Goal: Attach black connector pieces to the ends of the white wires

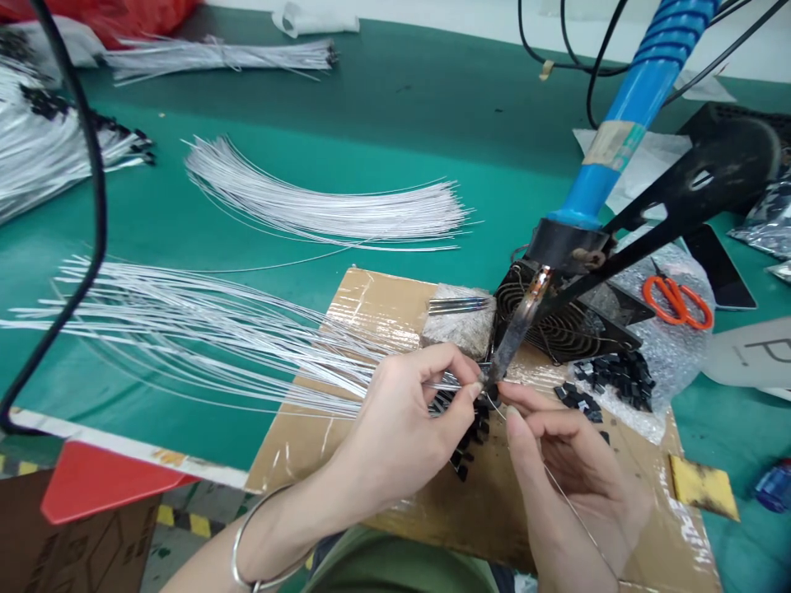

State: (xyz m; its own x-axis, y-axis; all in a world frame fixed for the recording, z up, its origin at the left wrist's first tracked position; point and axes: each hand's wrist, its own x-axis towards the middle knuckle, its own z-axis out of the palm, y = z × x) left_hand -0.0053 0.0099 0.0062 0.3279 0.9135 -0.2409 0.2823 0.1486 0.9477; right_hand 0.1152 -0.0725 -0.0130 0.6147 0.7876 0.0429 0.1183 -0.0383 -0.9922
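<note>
My left hand [411,416] is closed in a pinch just left of the tip of a soldering iron [517,333]. A thin white wire appears to be between its fingertips; the very end is partly hidden. My right hand [572,473], thumb and forefinger together, grips a strand of solder wire [574,512] that runs up to the iron's tip. The iron hangs tip-down from a black holder with a blue handle [624,136]. Loose white wires [265,338] fan out left from behind my left hand, and small black connectors [463,457] lie below the tip.
Beneath my hands lies a cardboard sheet [358,305] bearing a fibrous block [454,329]. A black fan [568,321], orange scissors [676,303], more black pieces [618,377] and a yellow sponge [703,487] are rightward. A wire bundle [327,202] lies behind; a black cable [95,181] crosses the left.
</note>
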